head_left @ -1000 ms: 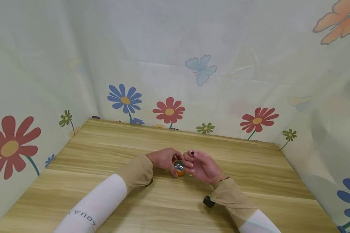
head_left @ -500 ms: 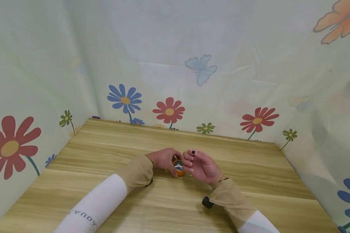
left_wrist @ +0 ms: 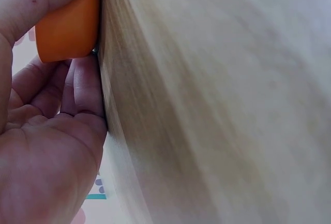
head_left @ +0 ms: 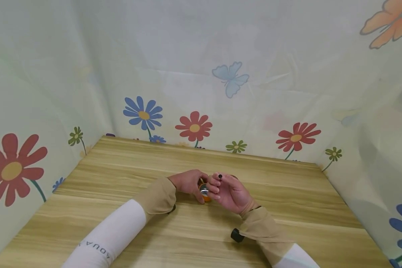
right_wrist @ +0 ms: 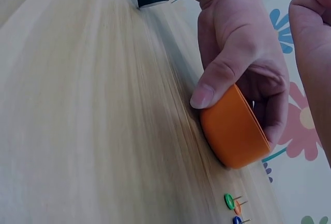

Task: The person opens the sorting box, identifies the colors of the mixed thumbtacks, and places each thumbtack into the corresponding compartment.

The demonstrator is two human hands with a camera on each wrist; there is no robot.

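Under the left grip (head_left: 189, 182) and the right grip (head_left: 235, 194) I see a wood-grained tabletop (head_left: 187, 238). Well beyond both, a pale, creased sheet (head_left: 174, 44) hangs behind the far edge and wraps round either side. On it I make out a blue flower (head_left: 143, 115) beyond and left of the left grip, and a red flower (head_left: 194, 128) almost straight beyond it. A small green flower (head_left: 236, 147) sits straight beyond the right grip, a light-blue butterfly (head_left: 232, 85) well above that. Farther right of the right grip I get a second red flower (head_left: 296, 138) and, high up, an orange butterfly (head_left: 393, 29); well left of the left grip, a large red flower (head_left: 11, 171).
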